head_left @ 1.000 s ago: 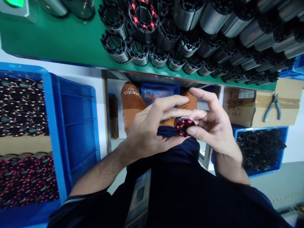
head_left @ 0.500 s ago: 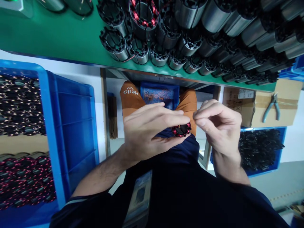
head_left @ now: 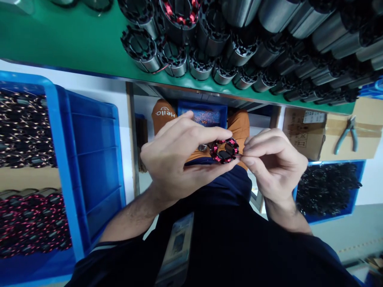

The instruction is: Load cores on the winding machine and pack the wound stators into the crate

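Observation:
My left hand [head_left: 179,155] grips a motor stator [head_left: 225,151] between thumb and fingers, above my lap. The stator is a black ring with red wire windings, and its open end faces up toward me. Close on its right side, my right hand [head_left: 272,159] has thumb and forefinger pinched together. A thin wire end [head_left: 239,155] seems to run from the stator's edge into that pinch. The other fingers of my right hand are curled in.
Rows of metal stators [head_left: 202,67] stand on the green bench [head_left: 74,48]. Wound stators fill a blue crate [head_left: 92,159] at left. At right, pliers [head_left: 347,135] lie on a cardboard box [head_left: 329,147], near a blue bin [head_left: 357,187] of black parts. A blue tray [head_left: 221,113] sits below.
My left hand has turned the stator so more of its open end shows, and moved it slightly up and left. My right fingertips are now pinched by its edge.

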Motion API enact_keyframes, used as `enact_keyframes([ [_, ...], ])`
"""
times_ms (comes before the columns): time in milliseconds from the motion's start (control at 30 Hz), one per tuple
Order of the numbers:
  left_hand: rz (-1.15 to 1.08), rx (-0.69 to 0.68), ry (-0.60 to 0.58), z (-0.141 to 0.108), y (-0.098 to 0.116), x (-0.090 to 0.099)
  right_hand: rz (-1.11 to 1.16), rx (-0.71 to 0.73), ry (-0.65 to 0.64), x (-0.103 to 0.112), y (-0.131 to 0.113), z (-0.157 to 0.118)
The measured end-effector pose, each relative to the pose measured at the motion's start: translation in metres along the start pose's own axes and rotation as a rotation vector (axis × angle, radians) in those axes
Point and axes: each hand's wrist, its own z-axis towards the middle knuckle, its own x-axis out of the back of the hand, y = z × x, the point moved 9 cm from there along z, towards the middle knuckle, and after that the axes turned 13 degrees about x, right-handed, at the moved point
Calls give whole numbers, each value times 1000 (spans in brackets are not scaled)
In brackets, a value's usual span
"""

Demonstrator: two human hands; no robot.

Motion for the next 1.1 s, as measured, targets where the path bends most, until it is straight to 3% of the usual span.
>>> enact_keyframes([
  [200,-29,-70,-69,-1,7,-16,-41,13,42,9,1,8],
  [567,-64,2,-175,-3,-3,-29,49,-110,116,1,10,-6],
  [667,35,-50,-91,-3,0,-28,158,-214,130,-4,17,-14],
  [833,107,-139,32,-6,2,-29,400,-449,140,-36,32,-35],
  [967,195,-164,40,-8,4,-31,427,-559,258,-44,42,-43],
  [1100,231,-166,2,-9,1,-34,435,-544,257,-46,43,-40],
])
